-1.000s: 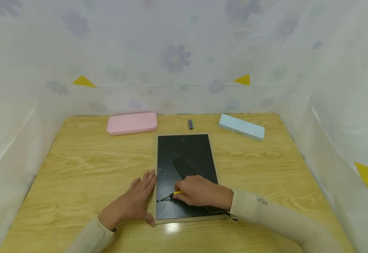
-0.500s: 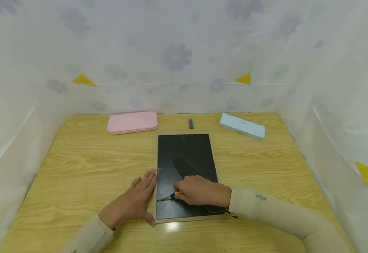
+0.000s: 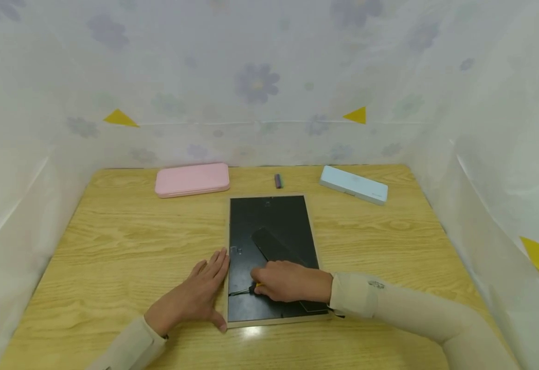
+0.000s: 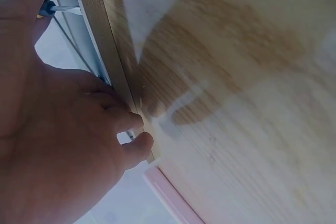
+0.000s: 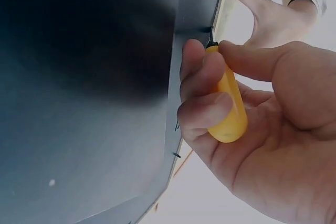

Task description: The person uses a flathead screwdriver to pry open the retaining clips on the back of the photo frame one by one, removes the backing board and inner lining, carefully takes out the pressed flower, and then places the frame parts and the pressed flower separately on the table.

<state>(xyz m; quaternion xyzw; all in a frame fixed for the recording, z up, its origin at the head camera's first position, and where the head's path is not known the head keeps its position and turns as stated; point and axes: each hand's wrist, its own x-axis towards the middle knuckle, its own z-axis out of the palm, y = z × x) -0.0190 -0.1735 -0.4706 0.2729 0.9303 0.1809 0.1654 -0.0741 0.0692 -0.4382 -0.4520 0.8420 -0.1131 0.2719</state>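
A picture frame (image 3: 269, 213) lies face down on the table, its black back board and easel leg (image 3: 271, 244) uppermost. My right hand (image 3: 284, 281) grips a screwdriver by its yellow handle (image 5: 230, 111). The shaft (image 3: 239, 292) reaches left, low over the board, with its tip at the inner left edge of the frame. Small dark tabs (image 5: 177, 155) show along the board's border in the right wrist view. My left hand (image 3: 195, 295) rests beside the frame, fingertips touching its left side and thumb near the lower left corner. The left wrist view also shows the screwdriver shaft (image 4: 65, 9).
Behind the frame lie a pink case (image 3: 192, 180) at left, a small dark cylinder (image 3: 277, 181) in the middle and a pale blue case (image 3: 354, 184) at right. Pale flowered sheeting (image 3: 257, 82) with yellow triangles surrounds the wooden table (image 3: 126, 241).
My right hand has shifted slightly left and turned a little, so less of the yellow handle shows from above. The left hand and the picture frame stay in place.
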